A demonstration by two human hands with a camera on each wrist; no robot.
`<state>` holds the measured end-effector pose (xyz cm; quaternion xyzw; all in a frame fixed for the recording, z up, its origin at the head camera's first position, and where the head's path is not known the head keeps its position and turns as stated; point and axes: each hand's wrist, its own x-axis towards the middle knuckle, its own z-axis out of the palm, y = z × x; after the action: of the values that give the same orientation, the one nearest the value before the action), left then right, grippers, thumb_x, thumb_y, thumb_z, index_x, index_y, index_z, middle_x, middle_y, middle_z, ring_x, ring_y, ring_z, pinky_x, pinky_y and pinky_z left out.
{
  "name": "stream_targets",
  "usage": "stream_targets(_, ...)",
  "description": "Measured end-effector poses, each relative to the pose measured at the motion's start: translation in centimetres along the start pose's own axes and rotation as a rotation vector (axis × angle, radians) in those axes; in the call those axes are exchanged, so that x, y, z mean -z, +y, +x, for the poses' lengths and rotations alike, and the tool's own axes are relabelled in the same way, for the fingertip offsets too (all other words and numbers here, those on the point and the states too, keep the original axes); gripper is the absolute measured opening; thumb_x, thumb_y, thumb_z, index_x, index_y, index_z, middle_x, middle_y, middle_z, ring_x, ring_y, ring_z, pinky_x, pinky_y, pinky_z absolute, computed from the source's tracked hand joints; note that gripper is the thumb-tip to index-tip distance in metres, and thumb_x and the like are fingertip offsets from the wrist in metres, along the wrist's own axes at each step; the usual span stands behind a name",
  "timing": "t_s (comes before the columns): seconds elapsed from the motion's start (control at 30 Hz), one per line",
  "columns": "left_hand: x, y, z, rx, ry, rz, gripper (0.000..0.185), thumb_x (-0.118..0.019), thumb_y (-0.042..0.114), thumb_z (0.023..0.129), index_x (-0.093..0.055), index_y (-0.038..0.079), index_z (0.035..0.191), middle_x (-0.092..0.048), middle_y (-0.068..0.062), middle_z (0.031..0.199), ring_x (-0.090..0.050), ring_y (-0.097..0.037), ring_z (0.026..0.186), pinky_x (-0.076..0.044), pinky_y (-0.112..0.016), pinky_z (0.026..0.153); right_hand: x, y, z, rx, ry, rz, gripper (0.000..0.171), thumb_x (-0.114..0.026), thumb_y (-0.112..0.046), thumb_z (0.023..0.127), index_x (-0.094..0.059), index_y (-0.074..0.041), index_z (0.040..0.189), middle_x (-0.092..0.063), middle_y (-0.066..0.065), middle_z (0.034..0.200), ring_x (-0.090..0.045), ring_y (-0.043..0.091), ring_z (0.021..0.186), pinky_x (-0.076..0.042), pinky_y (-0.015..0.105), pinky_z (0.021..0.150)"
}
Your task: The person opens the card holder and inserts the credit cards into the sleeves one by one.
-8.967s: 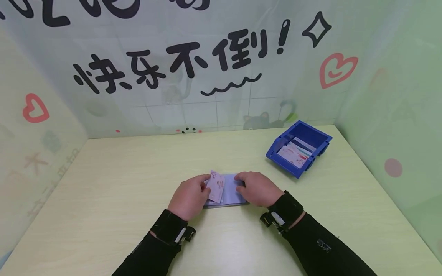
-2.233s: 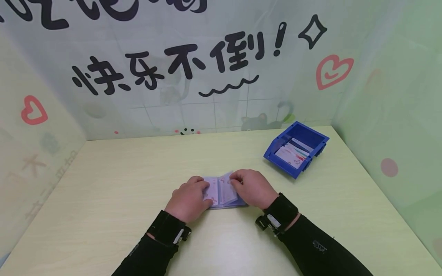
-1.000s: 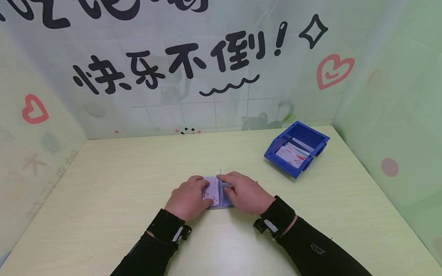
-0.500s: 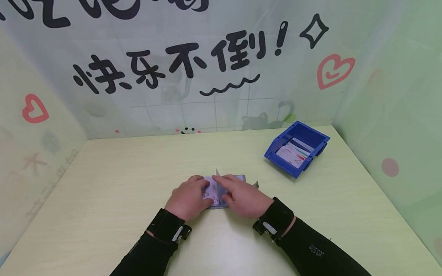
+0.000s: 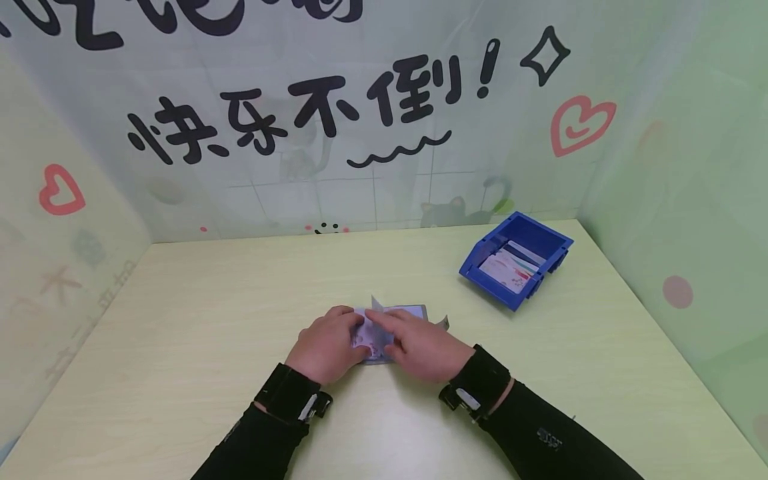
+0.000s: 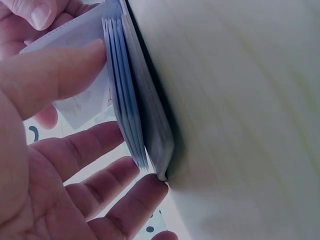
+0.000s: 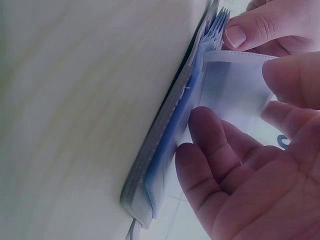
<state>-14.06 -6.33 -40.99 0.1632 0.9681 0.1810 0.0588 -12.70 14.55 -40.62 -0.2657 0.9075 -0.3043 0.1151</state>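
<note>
**Both hands work the pages of a card holder on the surface**

Nearest the camera, two black sleeves with wrist straps run in from 6 o'clock. The left hand (image 5: pixel 327 343) rests on the left half of an open card holder (image 5: pixel 403 312), its fingers loosely bent over a stack of clear plastic sleeves; in the left wrist view the thumb (image 6: pixel 55 75) presses against a loose sleeve while the other fingers reach toward the edge of the stack, gripping nothing firmly. The right hand (image 5: pixel 420 343) lies over the holder's middle with its fingers fairly straight, the index finger stretched toward 10 o'clock onto a clear sleeve (image 5: pixel 377 308) that stands up from the holder. In the right wrist view that sleeve (image 7: pixel 232 92) lies across the right hand's fingers (image 7: pixel 210 145), and a fingertip of the left hand (image 7: pixel 245 30) pushes on the stack behind it. A card with pink print (image 5: pixel 367 341) shows between the two hands.

The holder lies flat on the pale wooden surface (image 5: pixel 180 320), at the centre, just ahead of the wrists.

Farther off, at 2 o'clock and well apart from the hands, a blue bin (image 5: pixel 555 243) sits on the surface with several cards (image 5: pixel 507 270) lying in it. Behind it rises a backdrop (image 5: pixel 360 100) with black characters and red hearts.
</note>
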Motion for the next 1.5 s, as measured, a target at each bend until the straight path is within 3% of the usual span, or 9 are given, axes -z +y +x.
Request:
stream_targets(0.53,0.22,-0.22,0.02,0.004,-0.002,-0.090,0.059,-0.086,0.034,0.088,-0.064,0.008,0.137,-0.064,-0.011,0.141,-0.067,-0.029,0.118,-0.058,-0.056,0.094,-0.09,0.01,0.12,0.006,-0.052,-0.032,0.061,-0.059,-0.014,0.107,-0.039,-0.022,0.164,-0.047,0.016,0.160,-0.053,0.031,0.142,-0.048,0.046,0.114)
stream_targets(0.77,0.63,-0.29,0.31,-0.003,-0.035,-0.173,0.059,-0.088,0.033,0.086,-0.058,0.009,0.132,-0.068,-0.006,0.114,-0.063,-0.021,0.093,-0.057,-0.044,0.079,-0.18,-0.07,0.28,-0.021,-0.076,-0.073,0.052,-0.058,-0.016,0.108,-0.049,-0.017,0.159,-0.048,0.013,0.161,-0.048,0.033,0.148,-0.044,0.048,0.118)
stream_targets(0.87,0.76,-0.36,0.31,0.005,-0.060,-0.182,0.074,-0.089,0.031,0.084,-0.052,0.007,0.144,-0.067,-0.007,0.118,-0.061,-0.021,0.092,-0.056,-0.042,0.077,-0.24,-0.11,0.33,-0.019,-0.083,-0.087,0.047,-0.057,-0.015,0.108,-0.055,-0.015,0.154,-0.049,0.011,0.160,-0.048,0.032,0.148,-0.043,0.048,0.119)
stream_targets(1.0,0.89,-0.37,0.19,0.015,-0.086,-0.192,0.094,-0.091,0.028,0.081,-0.042,0.005,0.158,-0.063,-0.011,0.138,-0.062,-0.024,0.105,-0.056,-0.048,0.088,-0.31,-0.14,0.36,-0.009,-0.089,-0.101,0.041,-0.057,-0.014,0.108,-0.061,-0.011,0.148,-0.052,0.010,0.159,-0.048,0.030,0.148,-0.043,0.047,0.120)
stream_targets(1.17,0.94,-0.24,-0.09,0.016,-0.085,-0.141,0.088,-0.090,0.035,0.083,-0.048,0.006,0.156,-0.056,-0.013,0.152,-0.061,-0.029,0.122,-0.054,-0.056,0.096,-0.31,-0.23,0.39,0.009,-0.085,-0.127,0.037,-0.058,-0.012,0.107,-0.066,-0.009,0.143,-0.054,0.011,0.157,-0.049,0.032,0.148,-0.042,0.047,0.120)
stream_targets(1.5,0.64,-0.10,0.00,0.049,-0.087,-0.069,0.075,-0.088,0.034,0.084,-0.060,0.005,0.147,-0.051,-0.017,0.155,-0.063,-0.031,0.113,-0.057,-0.052,0.092,-0.32,-0.29,0.40,0.005,-0.095,-0.140,0.037,-0.057,-0.015,0.107,-0.066,-0.012,0.144,-0.054,0.006,0.159,-0.050,0.032,0.147,-0.041,0.048,0.121)
